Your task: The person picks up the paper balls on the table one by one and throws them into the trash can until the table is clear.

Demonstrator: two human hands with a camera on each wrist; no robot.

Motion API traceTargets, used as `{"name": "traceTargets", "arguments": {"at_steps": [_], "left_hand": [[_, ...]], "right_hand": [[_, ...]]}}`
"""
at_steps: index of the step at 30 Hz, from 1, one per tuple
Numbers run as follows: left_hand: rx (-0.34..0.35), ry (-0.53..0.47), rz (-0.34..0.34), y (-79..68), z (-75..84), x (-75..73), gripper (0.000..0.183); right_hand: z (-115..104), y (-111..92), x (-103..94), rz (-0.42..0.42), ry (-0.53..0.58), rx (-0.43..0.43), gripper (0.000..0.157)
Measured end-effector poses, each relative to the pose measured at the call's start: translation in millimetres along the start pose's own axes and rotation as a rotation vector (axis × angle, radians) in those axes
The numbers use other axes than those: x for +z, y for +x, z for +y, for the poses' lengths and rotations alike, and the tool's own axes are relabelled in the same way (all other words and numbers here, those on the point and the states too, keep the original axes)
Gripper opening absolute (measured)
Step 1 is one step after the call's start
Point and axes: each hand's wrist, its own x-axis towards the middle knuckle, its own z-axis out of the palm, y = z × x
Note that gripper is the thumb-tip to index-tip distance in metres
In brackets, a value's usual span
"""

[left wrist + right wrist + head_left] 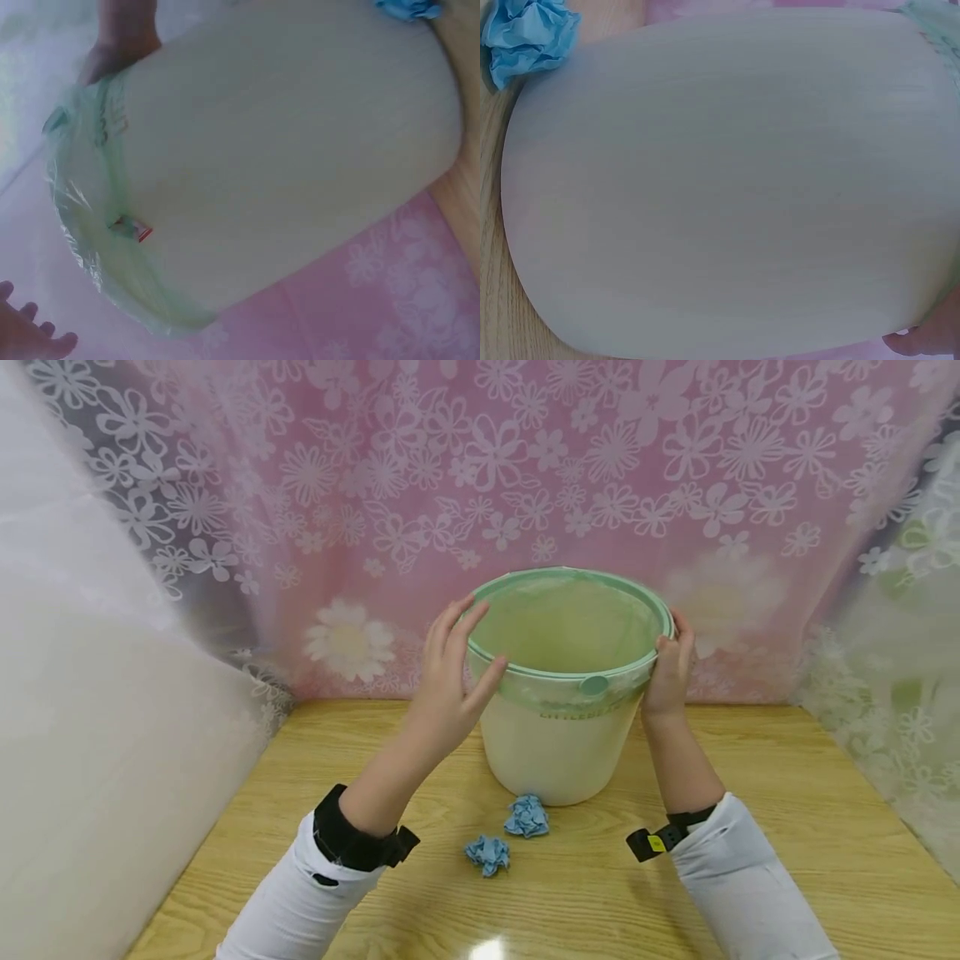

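Note:
A cream trash bin [555, 752] with a light green rim ring stands upright on the table. A thin green bag [82, 255] lines it and folds over its upper edge. My right hand [670, 672] grips the bin at the right of the rim, thumb close to the ring. On the other side my left hand [453, 681] is held up with its fingers spread; the left wrist view shows those fingers [30, 330] apart from the bin's wall. Two crumpled blue paper balls lie in front: one [527, 816] right at the bin's base, the other [487, 855] nearer to me.
Wood-grain table [757, 777] runs under everything. A pink flowered curtain [420, 527] hangs close behind the bin. Pale sheets hang along the left side [112, 693] and the right side [907, 693].

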Motion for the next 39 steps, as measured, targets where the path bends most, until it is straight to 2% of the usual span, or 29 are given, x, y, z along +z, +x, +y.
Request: {"name": "traceTargets", "arguments": {"at_steps": [3,5,7,9,11,13,15,19,21,23,29,39], "left_hand": [[0.09,-0.014,0.077,-20.6,-3.4,-1.7,0.054],[0.133,0.003,0.094,-34.2,-6.6,-1.7,0.055],[0.143,0.016,0.091,-48.5,-10.2,-0.4,0.055],[0.123,0.036,0.057,-63.4,-13.9,2.4,0.049],[0.088,0.055,0.004,-77.8,-17.5,6.9,0.042],[0.031,0.067,-0.081,-91.1,-20.3,12.7,0.038],[-0.021,0.095,-0.199,-103.3,-23.3,19.4,0.04],[-0.098,0.175,-0.485,-123.3,-31.3,30.6,0.045],[-0.097,0.233,-0.596,-130.4,-35.5,34.6,0.046],[-0.091,0.269,-0.671,-135.7,-38.9,38.0,0.048],[-0.067,0.294,-0.78,-149.8,-45.4,45.7,0.05],[-0.123,0.272,-0.898,-167.7,-52.9,60.9,0.05]], "right_hand": [[0.5,0.6,1.8,-0.009,0.011,-0.018,0.054],[0.7,1.9,3.3,-0.019,0.013,-0.032,0.055],[0.9,3.3,4.9,-0.026,0.019,-0.045,0.055],[1.1,4.5,6.3,-0.034,0.025,-0.056,0.056],[1.7,4.9,7.3,-0.037,0.03,-0.06,0.056],[2.6,4.6,7.8,-0.029,0.023,-0.06,0.056],[3.8,3.6,7.6,-0.016,0.01,-0.061,0.056],[6.4,0.6,5.5,0.002,-0.006,-0.046,0.056],[7.1,-0.3,4.7,0.004,-0.003,-0.037,0.056],[7.4,-0.4,4.1,0.009,-0.002,-0.036,0.056],[7.0,2.3,2.8,0.006,-0.001,-0.041,0.055],[2.7,1.7,0.8,0.019,0.004,-0.029,0.057]]}}
